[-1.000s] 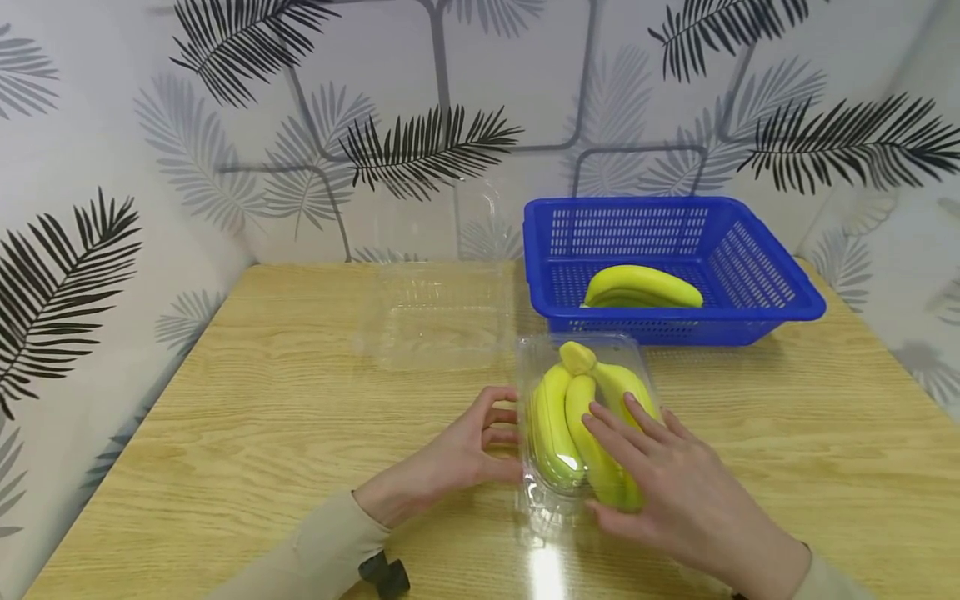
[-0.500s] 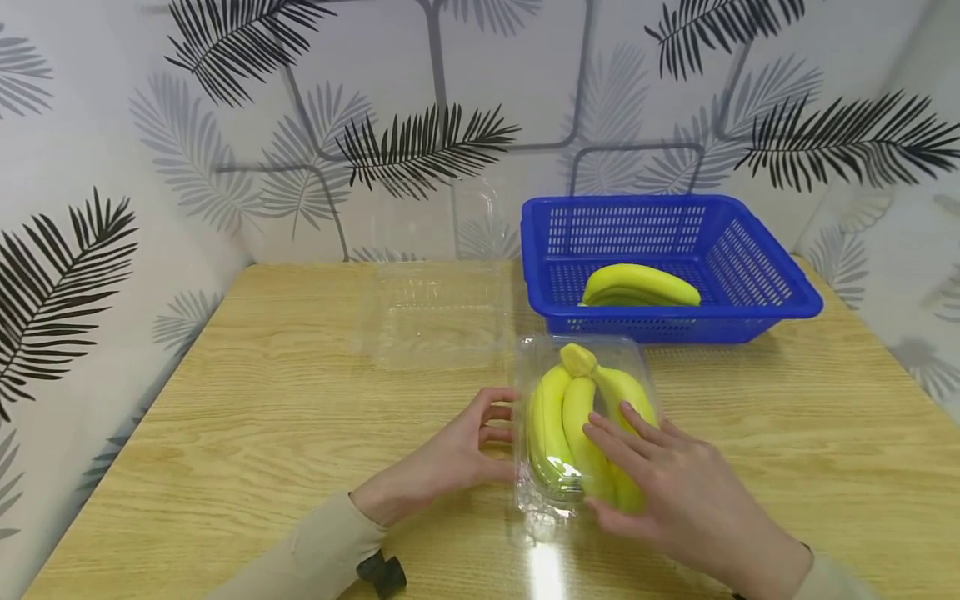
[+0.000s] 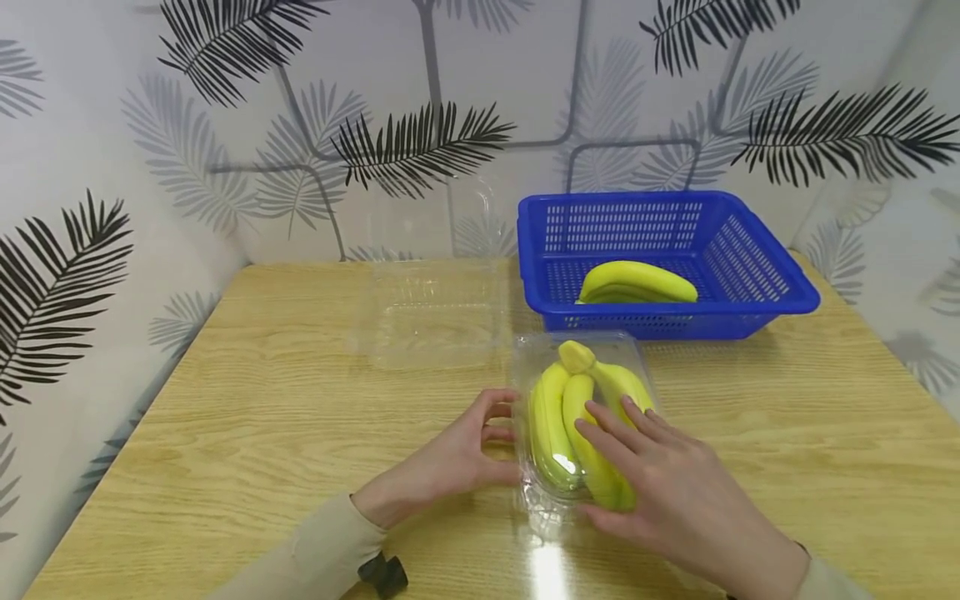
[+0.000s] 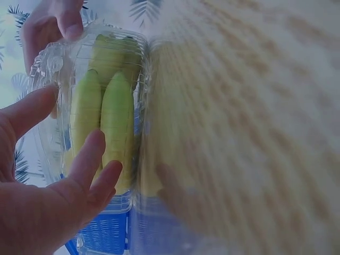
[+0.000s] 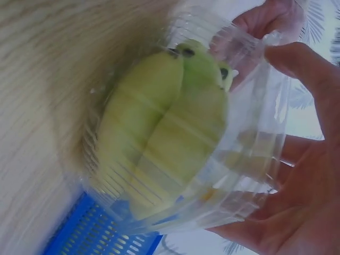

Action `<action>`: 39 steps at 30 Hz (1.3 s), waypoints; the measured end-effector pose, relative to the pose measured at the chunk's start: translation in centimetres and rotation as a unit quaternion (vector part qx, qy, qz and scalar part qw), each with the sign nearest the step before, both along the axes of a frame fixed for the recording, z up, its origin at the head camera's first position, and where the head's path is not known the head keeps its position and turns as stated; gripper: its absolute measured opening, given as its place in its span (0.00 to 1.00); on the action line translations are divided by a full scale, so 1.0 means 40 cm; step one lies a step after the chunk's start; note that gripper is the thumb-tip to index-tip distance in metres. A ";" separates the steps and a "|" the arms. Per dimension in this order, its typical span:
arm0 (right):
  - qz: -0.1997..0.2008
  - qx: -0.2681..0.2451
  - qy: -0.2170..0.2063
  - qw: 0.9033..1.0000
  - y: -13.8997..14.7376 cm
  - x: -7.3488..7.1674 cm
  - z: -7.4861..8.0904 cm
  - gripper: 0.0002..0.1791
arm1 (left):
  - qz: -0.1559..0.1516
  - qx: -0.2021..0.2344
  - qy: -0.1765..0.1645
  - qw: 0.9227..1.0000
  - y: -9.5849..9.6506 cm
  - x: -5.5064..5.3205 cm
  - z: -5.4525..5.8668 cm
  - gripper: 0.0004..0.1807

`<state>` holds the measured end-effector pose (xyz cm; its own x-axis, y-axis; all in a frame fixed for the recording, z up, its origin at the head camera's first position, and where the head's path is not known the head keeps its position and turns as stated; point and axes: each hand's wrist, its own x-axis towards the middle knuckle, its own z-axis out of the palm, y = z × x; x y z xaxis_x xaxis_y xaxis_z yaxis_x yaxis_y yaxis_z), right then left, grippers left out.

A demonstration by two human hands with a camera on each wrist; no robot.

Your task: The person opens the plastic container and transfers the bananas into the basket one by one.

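A clear plastic clamshell box (image 3: pixel 618 348), its lid down, lies on the table with a bunch of bananas (image 3: pixel 555 408) inside. My left hand (image 3: pixel 465 446) is at the box's left side, fingers spread and slightly bent beside the wall. In the left wrist view its thumb (image 4: pixel 33 111) reaches to the rim. My right hand (image 3: pixel 667 475) rests over the lid's right part, fingers spread and nearly straight, hiding part of the bananas. In the right wrist view the thumb (image 5: pixel 297 59) lies at the rim corner. Whether the lid is latched I cannot tell.
A blue plastic basket (image 3: pixel 780 310) stands behind the box at the back right, with more bananas (image 3: pixel 637 282) in it. A second clear clamshell (image 3: pixel 438 333) sits open at the back left, its lid raised near the patterned wall (image 3: pixel 285 50). All stand on a wooden table (image 3: pixel 262 400).
My right hand has slid slightly left over the lid. The left hand and the box have stayed nearly in place, and the head view has shifted a little.
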<state>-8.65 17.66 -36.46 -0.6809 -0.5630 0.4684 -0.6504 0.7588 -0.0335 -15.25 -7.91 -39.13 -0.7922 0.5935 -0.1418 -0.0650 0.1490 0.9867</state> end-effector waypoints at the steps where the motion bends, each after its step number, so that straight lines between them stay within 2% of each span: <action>1: 0.001 0.008 0.010 1.000 -0.002 -0.001 0.001 0.42 | 0.000 -0.003 0.001 1.000 0.001 0.001 0.000 0.48; 7: 0.011 0.045 0.063 0.997 -0.019 -0.011 0.015 0.37 | -0.003 -0.007 0.014 1.000 0.001 0.001 -0.004 0.46; 12: 0.008 0.068 0.048 0.997 -0.032 -0.012 0.030 0.40 | 0.007 -0.019 0.018 1.000 0.000 0.003 -0.007 0.45; 19: 0.000 0.084 0.022 0.996 -0.043 -0.016 0.038 0.46 | 0.011 -0.020 0.006 1.000 -0.001 0.005 -0.004 0.45; 24: 0.030 0.091 0.055 0.994 -0.043 -0.022 0.033 0.40 | 0.010 -0.019 0.004 1.000 0.001 0.004 -0.003 0.45; 30: 0.071 0.062 0.107 0.990 -0.034 -0.032 0.018 0.37 | 0.006 -0.011 -0.001 1.000 0.001 0.001 -0.002 0.45; 36: 0.104 0.059 0.123 0.985 -0.023 -0.034 0.015 0.31 | 0.006 -0.013 -0.003 1.000 -0.003 -0.003 0.002 0.45; 39: 0.103 0.066 0.121 0.985 -0.028 -0.034 0.016 0.31 | 0.007 -0.012 -0.006 1.000 -0.006 -0.001 0.004 0.45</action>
<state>-10.01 16.52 -35.83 -0.4230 -0.7443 0.5168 -0.7675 0.5974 0.2323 -15.28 -8.14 -38.97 -0.7985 0.5789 -0.1652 -0.0788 0.1716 0.9820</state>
